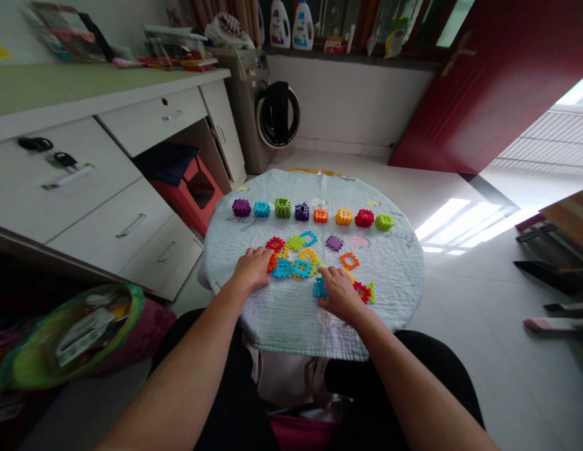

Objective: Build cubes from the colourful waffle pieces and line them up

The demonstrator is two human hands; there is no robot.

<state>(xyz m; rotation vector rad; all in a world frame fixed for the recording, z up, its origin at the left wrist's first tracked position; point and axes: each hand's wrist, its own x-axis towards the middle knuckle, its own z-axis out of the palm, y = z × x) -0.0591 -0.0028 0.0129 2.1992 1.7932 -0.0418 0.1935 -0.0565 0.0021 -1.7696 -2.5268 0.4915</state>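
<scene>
My left hand [253, 268] rests at the left edge of a loose pile of flat plastic interlocking blocks, its fingertips touching an orange block [272, 262]. In that pile lie two blue blocks [292, 269], a red block [275, 243], yellow blocks [309, 255] and a green block [296, 242]. To the right, my right hand [340, 290] lies over more blocks, fingers stretched out. A blue block [320, 287] shows by its thumb side, a red block [362, 292] at its other side. The palm hides part of these blocks.
Stacks of blocks, from a purple stack [241, 208] to a light green stack [384, 222], stand in a row at the back of the cloth-covered round table [291, 319]. A purple block [334, 243] and an orange frame [350, 260] lie apart. A bin [141, 319] stands left.
</scene>
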